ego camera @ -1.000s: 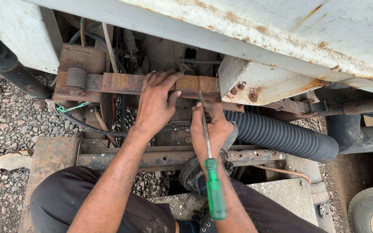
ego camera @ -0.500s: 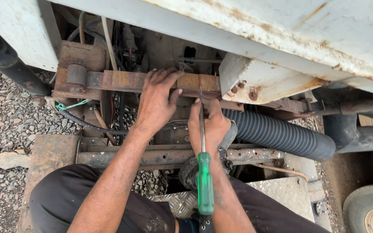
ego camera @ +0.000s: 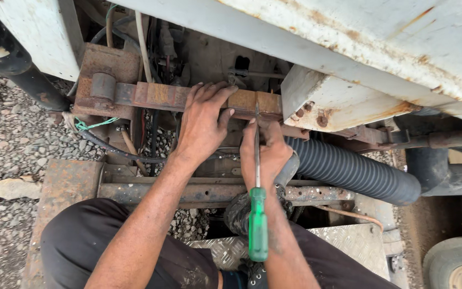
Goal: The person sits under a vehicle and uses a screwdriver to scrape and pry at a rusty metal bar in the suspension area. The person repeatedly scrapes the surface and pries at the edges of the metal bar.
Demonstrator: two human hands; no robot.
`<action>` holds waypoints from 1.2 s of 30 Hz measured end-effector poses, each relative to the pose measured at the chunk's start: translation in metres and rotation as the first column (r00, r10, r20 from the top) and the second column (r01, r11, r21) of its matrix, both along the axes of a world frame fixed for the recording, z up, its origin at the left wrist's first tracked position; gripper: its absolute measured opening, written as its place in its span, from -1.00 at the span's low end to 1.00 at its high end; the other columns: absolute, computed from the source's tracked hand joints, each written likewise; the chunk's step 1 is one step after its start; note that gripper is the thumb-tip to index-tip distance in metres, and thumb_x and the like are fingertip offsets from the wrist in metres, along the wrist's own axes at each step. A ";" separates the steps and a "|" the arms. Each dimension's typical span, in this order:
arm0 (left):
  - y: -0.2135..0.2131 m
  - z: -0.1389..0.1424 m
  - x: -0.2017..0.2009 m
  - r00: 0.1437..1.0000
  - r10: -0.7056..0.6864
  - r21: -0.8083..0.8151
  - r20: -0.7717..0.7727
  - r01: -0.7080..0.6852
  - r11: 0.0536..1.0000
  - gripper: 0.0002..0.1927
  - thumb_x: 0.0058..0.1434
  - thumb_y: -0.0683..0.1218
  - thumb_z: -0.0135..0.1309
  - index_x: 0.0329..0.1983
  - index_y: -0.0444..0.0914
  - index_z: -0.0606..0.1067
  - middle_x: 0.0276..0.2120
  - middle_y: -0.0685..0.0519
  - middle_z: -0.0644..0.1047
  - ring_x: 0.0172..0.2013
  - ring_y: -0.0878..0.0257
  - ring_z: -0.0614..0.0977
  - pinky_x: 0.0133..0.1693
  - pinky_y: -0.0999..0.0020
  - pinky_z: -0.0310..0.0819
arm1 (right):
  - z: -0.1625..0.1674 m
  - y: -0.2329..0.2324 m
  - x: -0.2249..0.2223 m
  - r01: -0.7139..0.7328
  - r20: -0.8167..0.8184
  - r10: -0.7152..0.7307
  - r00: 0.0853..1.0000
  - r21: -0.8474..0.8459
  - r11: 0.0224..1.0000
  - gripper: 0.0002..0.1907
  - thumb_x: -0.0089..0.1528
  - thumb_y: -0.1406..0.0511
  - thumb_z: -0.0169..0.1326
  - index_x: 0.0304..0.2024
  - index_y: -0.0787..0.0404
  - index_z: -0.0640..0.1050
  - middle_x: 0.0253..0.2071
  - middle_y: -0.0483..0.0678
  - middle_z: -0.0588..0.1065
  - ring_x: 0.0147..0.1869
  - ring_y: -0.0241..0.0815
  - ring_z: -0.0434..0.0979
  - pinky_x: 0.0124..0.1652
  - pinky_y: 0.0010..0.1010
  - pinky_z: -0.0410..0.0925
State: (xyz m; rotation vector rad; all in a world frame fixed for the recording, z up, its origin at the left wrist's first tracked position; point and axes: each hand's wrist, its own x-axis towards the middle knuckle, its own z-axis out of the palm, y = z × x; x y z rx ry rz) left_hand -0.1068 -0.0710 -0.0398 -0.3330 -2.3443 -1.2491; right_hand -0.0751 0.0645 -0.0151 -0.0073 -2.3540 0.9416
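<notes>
Rusty bar (ego camera: 156, 96) runs across the upper middle of the frame, under the white truck body (ego camera: 348, 48), pinned to a bracket (ego camera: 105, 80) at the upper left. Left hand (ego camera: 204, 126) lies spread over the bar, fingers curled on its top edge, seemingly to steady it. Right hand (ego camera: 266, 155), just below, pinches the shaft of a green-handled screwdriver (ego camera: 258, 214), tip touching the bar, handle hanging free toward the lap.

Single head cam, looking steeply down and forward, close on the vehicle underside. Left hand (ego camera: 201, 126) and right hand (ego camera: 266, 152) sit mid-frame; rusty bar (ego camera: 159, 96) under the fingertips, gravel (ego camera: 12, 139) left of the fingers.
</notes>
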 end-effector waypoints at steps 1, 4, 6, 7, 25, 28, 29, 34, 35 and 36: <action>0.000 0.000 0.000 1.000 0.001 -0.006 -0.008 -0.001 1.000 -0.54 0.21 -0.23 0.17 0.21 -0.29 0.47 0.17 -0.18 0.52 0.25 -0.13 0.46 0.38 -0.13 0.07 | 0.000 0.000 -0.001 0.000 -0.018 0.000 1.000 0.021 1.000 -0.81 0.30 0.31 0.19 -0.29 0.36 0.60 -0.48 0.07 0.62 -0.48 -0.30 0.63 -0.45 -0.48 0.42; 0.001 -0.001 0.001 1.000 -0.006 -0.002 -0.015 0.006 1.000 -0.52 0.22 -0.23 0.17 0.23 -0.31 0.45 0.18 -0.19 0.52 0.27 -0.12 0.45 0.38 -0.12 0.07 | 0.001 0.002 -0.012 -0.174 -0.112 0.155 0.982 -0.191 0.966 -0.83 0.36 0.35 0.16 -0.21 0.40 0.60 -0.42 0.06 0.63 -0.38 -0.34 0.61 -0.38 -0.49 0.43; 0.000 -0.001 0.001 1.000 -0.004 0.013 0.001 0.004 1.000 -0.50 0.21 -0.23 0.17 0.25 -0.31 0.44 0.18 -0.18 0.53 0.27 -0.12 0.45 0.38 -0.11 0.08 | 0.002 0.004 -0.015 -0.190 -0.099 0.171 0.980 -0.242 0.952 -0.84 0.35 0.37 0.16 -0.20 0.43 0.61 -0.43 0.04 0.63 -0.41 -0.36 0.57 -0.42 -0.50 0.37; 0.001 -0.001 0.000 1.000 -0.005 0.008 0.003 0.005 1.000 -0.49 0.21 -0.23 0.17 0.26 -0.32 0.43 0.17 -0.19 0.52 0.27 -0.12 0.45 0.38 -0.12 0.07 | 0.002 0.005 -0.013 -0.115 -0.031 0.112 0.993 -0.183 0.976 -0.84 0.31 0.37 0.17 -0.21 0.43 0.62 -0.47 0.02 0.62 -0.49 -0.37 0.53 -0.50 -0.50 0.31; 0.001 -0.002 0.000 1.000 -0.004 -0.009 0.010 0.004 1.000 -0.49 0.24 -0.19 0.17 0.26 -0.32 0.42 0.18 -0.20 0.51 0.27 -0.12 0.44 0.38 -0.11 0.05 | -0.014 0.019 0.024 0.070 0.222 -0.057 0.973 -0.048 0.996 -0.85 0.27 0.33 0.19 -0.31 0.33 0.63 -0.61 -0.04 0.53 -0.61 -0.34 0.46 -0.58 -0.48 0.29; 0.002 -0.002 0.000 1.000 0.001 -0.020 0.007 -0.001 1.000 -0.49 0.24 -0.19 0.17 0.27 -0.32 0.42 0.18 -0.19 0.52 0.27 -0.12 0.44 0.38 -0.11 0.05 | -0.024 0.027 0.043 0.089 0.237 -0.058 0.970 -0.121 0.989 -0.85 0.25 0.33 0.22 -0.26 0.35 0.66 -0.57 -0.10 0.57 -0.52 -0.43 0.48 -0.50 -0.57 0.33; 0.003 -0.002 0.000 1.000 0.005 -0.023 0.007 -0.004 1.000 -0.49 0.23 -0.20 0.17 0.27 -0.31 0.42 0.18 -0.18 0.52 0.27 -0.12 0.44 0.38 -0.11 0.05 | -0.025 0.029 0.046 0.071 0.189 -0.046 0.981 -0.126 0.989 -0.84 0.25 0.33 0.24 -0.24 0.36 0.66 -0.54 -0.13 0.59 -0.47 -0.49 0.51 -0.44 -0.63 0.36; 0.005 -0.005 0.001 1.000 0.009 -0.023 0.004 -0.009 1.000 -0.50 0.24 -0.20 0.17 0.27 -0.30 0.43 0.18 -0.17 0.52 0.27 -0.08 0.45 0.39 -0.11 0.05 | -0.016 0.041 0.040 -0.004 0.126 0.037 0.991 -0.251 0.968 -0.82 0.31 0.35 0.20 -0.11 0.36 0.65 -0.47 -0.05 0.60 -0.43 -0.49 0.45 -0.43 -0.63 0.33; 0.005 -0.005 0.001 1.000 0.008 -0.030 0.006 -0.008 1.000 -0.50 0.24 -0.20 0.17 0.27 -0.30 0.43 0.18 -0.17 0.52 0.27 -0.08 0.45 0.39 -0.12 0.05 | -0.013 0.042 0.038 -0.030 0.110 0.062 0.992 -0.268 0.963 -0.82 0.33 0.35 0.18 -0.10 0.36 0.64 -0.43 -0.04 0.62 -0.42 -0.48 0.48 -0.42 -0.62 0.35; 0.005 -0.006 0.000 1.000 0.011 -0.038 0.005 -0.011 0.999 -0.50 0.24 -0.19 0.18 0.27 -0.30 0.43 0.18 -0.16 0.52 0.28 -0.08 0.45 0.39 -0.13 0.04 | -0.010 0.043 0.036 -0.051 0.096 0.080 0.992 -0.275 0.960 -0.83 0.34 0.36 0.16 -0.09 0.37 0.63 -0.39 -0.04 0.63 -0.38 -0.47 0.52 -0.38 -0.62 0.39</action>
